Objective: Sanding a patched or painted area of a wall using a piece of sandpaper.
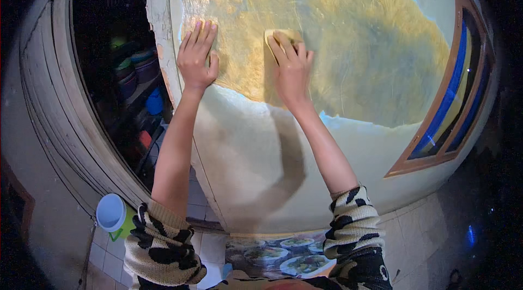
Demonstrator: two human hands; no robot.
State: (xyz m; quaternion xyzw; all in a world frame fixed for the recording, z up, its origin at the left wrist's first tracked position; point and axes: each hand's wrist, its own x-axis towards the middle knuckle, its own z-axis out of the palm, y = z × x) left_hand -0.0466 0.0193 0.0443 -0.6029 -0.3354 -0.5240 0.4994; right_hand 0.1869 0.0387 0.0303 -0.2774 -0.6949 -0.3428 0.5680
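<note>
A large ragged-edged patch of yellow-brown and grey [245,8] spreads over the pale wall [253,159] in front of me, with wrinkles and a glossy sheen at its upper left. My left hand [198,57] lies flat against the patch's left side, fingers pointing up and thumb apart, close to the door frame. To its right, my right hand [293,67] presses a pale yellow pad, perhaps a sponge [282,33], onto the patch. The fingers are bent over the pad and cover much of it. A thin vertical crease runs above and below this hand.
On the left, a doorway with a wooden frame [161,24] opens on a dark room with stacked tubs [143,65]. A brown-framed window [449,98] is at right. A white-and-green bucket [111,212] and a food-printed mat [265,253] are on the tiled floor [112,265].
</note>
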